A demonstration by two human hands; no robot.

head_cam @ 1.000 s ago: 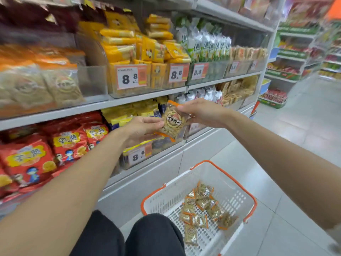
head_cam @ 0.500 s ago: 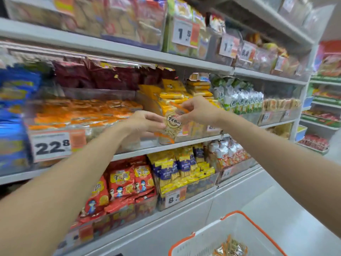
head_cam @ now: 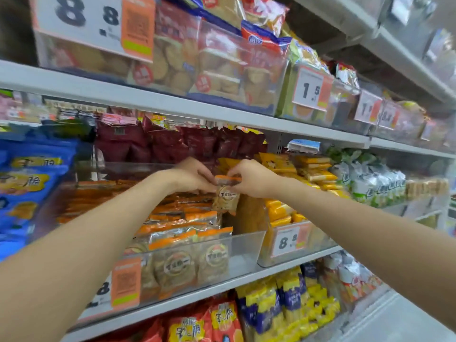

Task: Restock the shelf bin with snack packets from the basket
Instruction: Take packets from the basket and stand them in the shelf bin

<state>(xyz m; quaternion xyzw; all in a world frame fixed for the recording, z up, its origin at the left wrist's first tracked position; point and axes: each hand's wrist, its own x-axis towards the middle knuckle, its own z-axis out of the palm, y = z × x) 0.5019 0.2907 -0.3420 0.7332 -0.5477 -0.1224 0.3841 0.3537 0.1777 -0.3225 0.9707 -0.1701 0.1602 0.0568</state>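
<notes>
A clear snack packet [head_cam: 225, 197] with an orange top strip and a round label hangs upright over a clear shelf bin [head_cam: 244, 245]. My left hand [head_cam: 191, 176] pinches the packet's top strip from the left. My right hand [head_cam: 251, 180] pinches the same strip from the right. The bin stands on the middle shelf and holds several rows of the same orange-topped packets, upright. The packet hangs above the bin's right rear part. The basket is out of view.
A bin of yellow packets [head_cam: 291, 240] with an 8.8 tag stands right of the clear bin. Blue bags [head_cam: 27, 188] lie to the left, dark red bags [head_cam: 172, 144] behind. A shelf board [head_cam: 172, 104] runs close overhead; red bags fill the shelf below.
Both hands have lifted the packet from in front of the lower shelves up and over the clear bin. The view has tilted up, and the basket has dropped out of sight.
</notes>
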